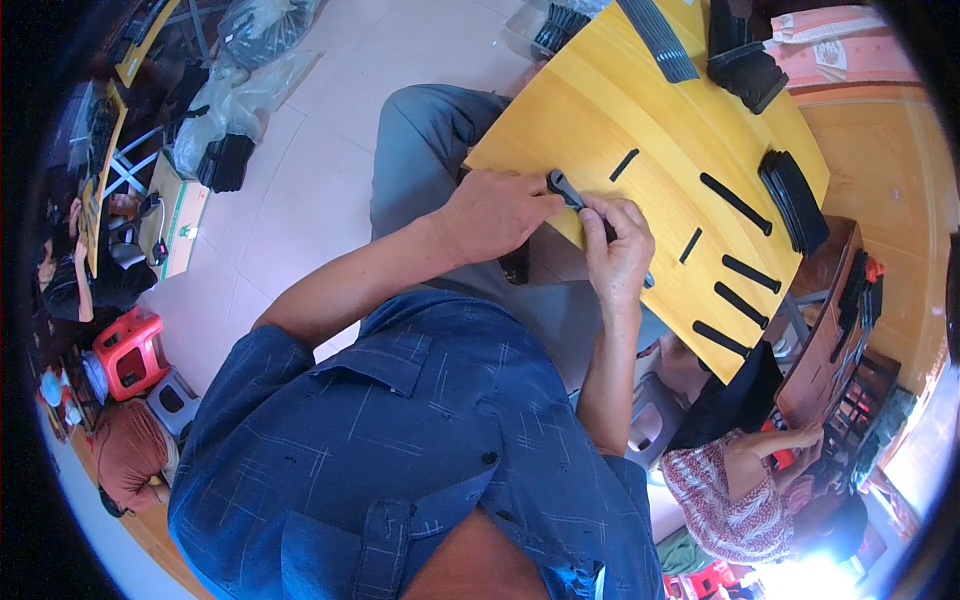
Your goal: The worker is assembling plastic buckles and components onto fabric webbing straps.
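Observation:
Over the near edge of the yellow wooden table, my two hands work close together on a narrow dark strap-like piece (pixel 567 190) with a rounded end. My left hand (pixel 495 215) is closed, its fingertips pinched at the piece's left side. The thumb and curled fingers of my right hand (pixel 617 245) grip the same piece. A small grey rounded end (pixel 648 280) shows below the right hand; whether it belongs to that piece I cannot tell. Beyond lie two short black strips (pixel 625 165) and several longer black straps (pixel 736 204) with knobbed ends.
Toward the table's (pixel 560 120) far side are a stack of black pieces (pixel 793 202), a bundle of dark strips (pixel 658 40) and a black pile (pixel 745 65). Plastic bags (pixel 265 35) lie on the floor at left. Another person in a patterned top (pixel 730 495) sits at lower right.

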`<action>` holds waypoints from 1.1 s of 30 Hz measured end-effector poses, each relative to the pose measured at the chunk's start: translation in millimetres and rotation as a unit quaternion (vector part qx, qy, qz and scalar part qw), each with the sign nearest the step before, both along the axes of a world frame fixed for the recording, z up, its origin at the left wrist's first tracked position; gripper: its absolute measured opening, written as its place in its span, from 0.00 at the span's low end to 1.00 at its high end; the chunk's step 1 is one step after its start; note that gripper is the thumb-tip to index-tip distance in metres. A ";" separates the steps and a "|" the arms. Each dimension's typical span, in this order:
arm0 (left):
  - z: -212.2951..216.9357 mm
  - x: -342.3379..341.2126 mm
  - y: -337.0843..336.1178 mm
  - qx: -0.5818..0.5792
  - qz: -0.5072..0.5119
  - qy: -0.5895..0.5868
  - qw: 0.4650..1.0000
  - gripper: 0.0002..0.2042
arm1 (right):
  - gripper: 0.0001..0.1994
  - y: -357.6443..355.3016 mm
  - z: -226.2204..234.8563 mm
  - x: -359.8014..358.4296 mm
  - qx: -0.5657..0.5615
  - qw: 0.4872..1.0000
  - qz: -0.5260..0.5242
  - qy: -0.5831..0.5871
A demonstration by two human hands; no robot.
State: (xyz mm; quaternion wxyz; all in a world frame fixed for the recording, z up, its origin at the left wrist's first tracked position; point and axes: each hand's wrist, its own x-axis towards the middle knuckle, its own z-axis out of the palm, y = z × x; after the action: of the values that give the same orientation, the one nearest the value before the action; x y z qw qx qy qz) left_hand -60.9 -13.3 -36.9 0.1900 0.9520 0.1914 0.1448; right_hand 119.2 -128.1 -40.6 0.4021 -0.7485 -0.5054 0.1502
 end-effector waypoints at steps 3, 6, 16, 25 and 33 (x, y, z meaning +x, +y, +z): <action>-1.6 -0.4 1.0 -0.012 0.001 -0.011 1.000 0.10 | 0.07 -0.8 0.1 3.1 -0.008 1.000 0.006 0.010; -0.6 -0.3 0.7 -0.019 0.009 -0.011 1.000 0.10 | 0.07 -1.2 0.9 4.1 -0.008 1.000 0.011 0.024; -0.6 1.6 1.8 -0.026 -0.001 -0.023 0.999 0.10 | 0.07 -0.5 2.6 5.1 -0.010 0.999 0.007 0.033; -5.1 4.4 -0.1 -0.015 -0.001 -0.067 0.998 0.07 | 0.07 -1.2 1.2 5.4 -0.007 0.999 0.007 0.039; -2.9 6.3 1.0 -0.021 -0.006 -0.064 0.998 0.04 | 0.07 -1.2 2.2 6.2 -0.011 0.999 0.008 0.036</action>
State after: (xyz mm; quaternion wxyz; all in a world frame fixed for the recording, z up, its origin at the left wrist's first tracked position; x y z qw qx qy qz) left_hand -54.6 -12.3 -39.9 0.2223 0.9377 0.1763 0.2005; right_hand 125.4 -129.3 -38.4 0.4103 -0.7429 -0.4950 0.1861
